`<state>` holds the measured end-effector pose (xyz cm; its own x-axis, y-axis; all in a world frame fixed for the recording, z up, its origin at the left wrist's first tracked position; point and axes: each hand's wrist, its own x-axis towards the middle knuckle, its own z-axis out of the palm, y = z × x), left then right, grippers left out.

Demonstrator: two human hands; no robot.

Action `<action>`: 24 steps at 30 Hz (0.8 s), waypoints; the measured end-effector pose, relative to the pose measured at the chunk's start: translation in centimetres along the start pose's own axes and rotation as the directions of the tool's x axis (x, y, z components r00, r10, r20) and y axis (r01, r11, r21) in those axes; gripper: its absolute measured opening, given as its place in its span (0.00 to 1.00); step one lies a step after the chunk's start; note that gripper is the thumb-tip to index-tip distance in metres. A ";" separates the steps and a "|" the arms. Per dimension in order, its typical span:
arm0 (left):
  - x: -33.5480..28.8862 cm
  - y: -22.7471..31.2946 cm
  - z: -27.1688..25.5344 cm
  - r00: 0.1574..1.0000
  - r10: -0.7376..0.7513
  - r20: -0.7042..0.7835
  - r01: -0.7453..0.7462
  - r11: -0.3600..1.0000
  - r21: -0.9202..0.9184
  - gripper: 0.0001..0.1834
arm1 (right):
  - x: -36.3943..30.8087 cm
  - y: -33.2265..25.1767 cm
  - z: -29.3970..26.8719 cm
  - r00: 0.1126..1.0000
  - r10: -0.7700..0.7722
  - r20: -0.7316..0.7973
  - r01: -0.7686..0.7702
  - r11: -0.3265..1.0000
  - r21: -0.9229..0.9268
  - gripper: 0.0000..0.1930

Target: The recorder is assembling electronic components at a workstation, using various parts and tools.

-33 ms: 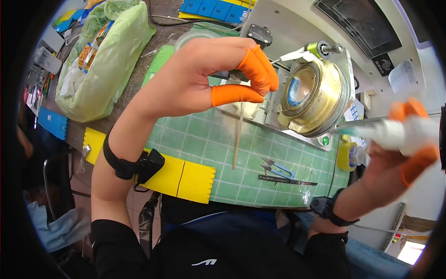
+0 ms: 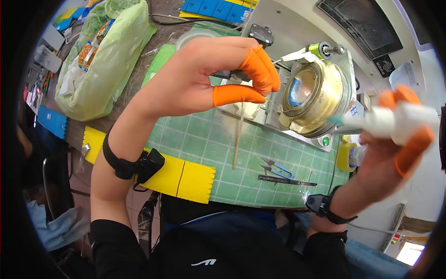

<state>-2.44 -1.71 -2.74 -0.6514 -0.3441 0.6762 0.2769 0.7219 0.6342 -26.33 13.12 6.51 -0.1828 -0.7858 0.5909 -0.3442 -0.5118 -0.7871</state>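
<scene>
My left hand, with orange finger cots on its thumb and fingers, is pinched closed beside the round brass-coloured housing of a machine. What it holds, if anything, is hidden between the fingertips. Inside the housing's round opening shows a blue patch. Over on the right, my right hand, also in orange cots, grips a white squeeze bottle, blurred by motion. The bottle lies sideways, its narrow teal tip pointing left, in front of the housing's lower right side.
Blue-handled thread snips and dark tweezers lie on the green gridded mat, with a thin wooden stick. A yellow bottle stands right. Left are a yellow strip and a pale green plastic bag.
My right hand has moved left and slightly up with the squeeze bottle, bringing its tip closer to the brass housing. My left hand has barely shifted.
</scene>
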 end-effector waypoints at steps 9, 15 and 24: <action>0.0 0.1 -0.1 1.000 0.028 0.004 -0.028 0.999 0.028 0.10 | -0.1 3.5 4.3 0.990 -0.139 0.024 0.140 0.981 -0.133 0.24; 0.0 -0.2 0.1 0.999 0.036 0.001 -0.036 0.999 0.008 0.09 | -0.2 3.8 3.9 0.996 -0.088 0.014 0.089 0.992 -0.093 0.24; 0.0 -0.4 0.0 0.999 0.044 -0.006 -0.044 0.999 0.003 0.09 | -0.1 4.3 3.6 0.991 -0.126 -0.050 0.110 0.962 -0.250 0.23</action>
<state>-2.57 -1.95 -2.99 -0.6345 -0.3150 0.7058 0.3036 0.7382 0.6024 -24.44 9.76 2.38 -0.1834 -0.6968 0.6935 -0.5815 -0.4918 -0.6480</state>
